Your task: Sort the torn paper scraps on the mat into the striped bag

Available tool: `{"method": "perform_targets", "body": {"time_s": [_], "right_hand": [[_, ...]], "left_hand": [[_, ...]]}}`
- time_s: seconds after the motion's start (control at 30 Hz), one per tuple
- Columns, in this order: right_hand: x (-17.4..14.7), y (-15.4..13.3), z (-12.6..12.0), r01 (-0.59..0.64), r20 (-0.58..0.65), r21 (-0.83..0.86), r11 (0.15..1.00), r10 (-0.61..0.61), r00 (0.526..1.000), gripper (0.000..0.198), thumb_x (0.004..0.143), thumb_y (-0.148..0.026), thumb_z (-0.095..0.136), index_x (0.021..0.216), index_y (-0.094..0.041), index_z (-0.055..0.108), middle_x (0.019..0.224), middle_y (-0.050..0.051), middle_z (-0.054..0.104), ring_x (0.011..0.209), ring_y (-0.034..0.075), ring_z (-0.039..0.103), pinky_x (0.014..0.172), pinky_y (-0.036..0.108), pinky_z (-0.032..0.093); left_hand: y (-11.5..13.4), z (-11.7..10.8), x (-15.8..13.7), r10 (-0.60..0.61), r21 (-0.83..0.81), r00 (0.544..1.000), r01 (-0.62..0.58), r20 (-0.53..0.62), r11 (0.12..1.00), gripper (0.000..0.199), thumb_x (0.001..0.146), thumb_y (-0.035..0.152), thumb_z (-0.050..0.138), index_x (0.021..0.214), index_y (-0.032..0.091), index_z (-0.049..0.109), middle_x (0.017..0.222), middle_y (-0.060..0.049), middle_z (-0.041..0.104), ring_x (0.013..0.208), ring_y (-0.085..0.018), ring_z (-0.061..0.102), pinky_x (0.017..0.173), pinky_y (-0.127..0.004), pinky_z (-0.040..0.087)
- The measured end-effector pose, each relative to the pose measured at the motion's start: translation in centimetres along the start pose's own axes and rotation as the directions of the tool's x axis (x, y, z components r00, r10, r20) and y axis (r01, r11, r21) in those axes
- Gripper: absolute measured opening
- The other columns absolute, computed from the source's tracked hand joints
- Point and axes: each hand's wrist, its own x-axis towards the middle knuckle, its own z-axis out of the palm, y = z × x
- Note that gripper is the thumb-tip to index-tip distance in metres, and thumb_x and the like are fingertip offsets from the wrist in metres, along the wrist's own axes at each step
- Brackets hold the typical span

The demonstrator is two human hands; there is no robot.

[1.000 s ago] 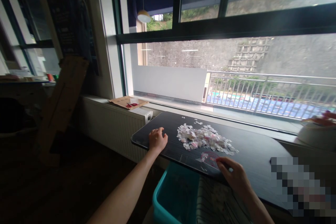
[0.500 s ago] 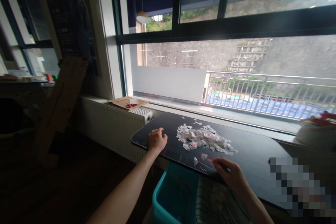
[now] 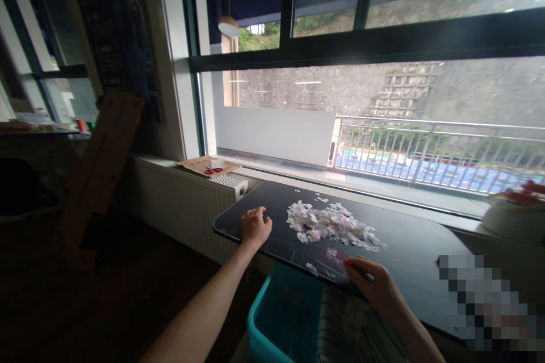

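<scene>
On the dark table [image 3: 409, 238] lies a loose heap of torn white paper scraps [image 3: 330, 224], some with pink marks. My left hand [image 3: 256, 226] rests on the table left of the heap, fingers loosely curled and thumb apart, holding nothing. In front of the heap, my right hand [image 3: 368, 273] pinches the right edge of a thin see-through piece with a pink outline [image 3: 331, 260]; its exact kind is unclear. Just left of this piece, a few scraps [image 3: 311, 267] lie by the table's near edge. Below that edge stands a turquoise plastic bin [image 3: 259, 317].
A radiator [image 3: 191, 198] and windowsill run behind and left of the table. Red-handled scissors [image 3: 213, 171] lie on brown paper [image 3: 193, 165] there. A white pot [image 3: 506, 216] stands at the right on the sill. Cardboard [image 3: 102, 170] leans at the left.
My right hand and the see-through piece have shifted slightly left. The small scraps beside it have moved left and nearer to the table's front edge. My left hand stays in place.
</scene>
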Motion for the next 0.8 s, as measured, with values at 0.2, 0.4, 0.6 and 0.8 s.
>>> {"method": "perform_targets", "body": {"time_s": [0.2,0.4,0.6,0.8], "right_hand": [[-0.3,-1.3,0.2,0.069,0.091,-0.036,0.997,-0.066,0.994,0.029,0.085,-0.037,0.051,0.083,-0.017,0.073,0.073,0.004,0.067,0.066,0.016,0.059,0.061,0.024,0.046],[-0.3,-1.2,0.0,-0.01,-0.091,0.067,0.998,0.017,0.996,0.029,0.08,-0.04,0.056,0.081,-0.018,0.074,0.077,0.006,0.073,0.07,0.02,0.065,0.064,0.026,0.051],[-0.1,0.8,-0.3,-0.291,-0.411,-0.027,0.956,0.255,0.875,0.032,0.073,-0.043,0.054,0.08,-0.019,0.075,0.071,0.005,0.075,0.066,0.025,0.07,0.055,0.028,0.051],[-0.1,0.2,0.1,-0.289,-0.353,-0.131,0.948,0.228,0.907,0.029,0.074,-0.041,0.053,0.079,-0.022,0.075,0.074,0.005,0.076,0.067,0.025,0.07,0.057,0.029,0.05]], "left_hand": [[0.1,-0.2,0.0,-0.002,0.001,1.0,0.002,0.008,1.0,0.027,0.079,0.021,0.051,0.104,0.016,0.06,0.099,-0.01,0.068,0.102,-0.027,0.057,0.087,-0.04,0.041],[0.0,0.0,0.0,-0.003,-0.002,1.0,0.003,0.003,1.0,0.026,0.079,0.022,0.051,0.104,0.016,0.061,0.099,-0.01,0.068,0.1,-0.027,0.057,0.086,-0.04,0.042],[-0.1,0.1,0.0,0.002,-0.005,1.0,-0.002,-0.006,1.0,0.026,0.079,0.022,0.051,0.103,0.017,0.061,0.097,-0.009,0.068,0.1,-0.027,0.057,0.087,-0.04,0.042],[-0.2,0.3,0.1,-0.001,-0.003,1.0,0.001,-0.016,1.0,0.027,0.078,0.021,0.051,0.103,0.016,0.061,0.097,-0.01,0.068,0.101,-0.027,0.057,0.087,-0.04,0.042]]}}
